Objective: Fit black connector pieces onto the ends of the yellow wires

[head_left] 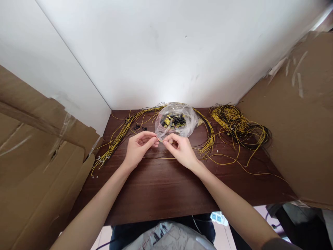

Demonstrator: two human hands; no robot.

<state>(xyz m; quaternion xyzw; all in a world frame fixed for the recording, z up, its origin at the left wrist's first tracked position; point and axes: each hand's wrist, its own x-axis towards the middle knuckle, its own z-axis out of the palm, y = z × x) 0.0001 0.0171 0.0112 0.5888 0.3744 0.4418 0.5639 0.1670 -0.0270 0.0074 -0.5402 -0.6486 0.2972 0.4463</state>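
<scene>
Head camera view: both hands meet over a dark wooden worktop (pixel 166 194), left hand (pixel 137 147) and right hand (pixel 180 149) each pinching a thin yellow wire (pixel 158 158), fingertips closed on it. Behind sits a clear bag of small connectors (pixel 175 121). A straight wire bundle (pixel 117 139) lies left and a coiled wire pile (pixel 239 126) right, so much seems unfinished.

A single camera on the person's head looks forward and down at a dark wooden table (pixel 166 194) from close above. It faces a white wall (pixel 182 52), with cardboard (pixel 299 121) at both sides.
</scene>
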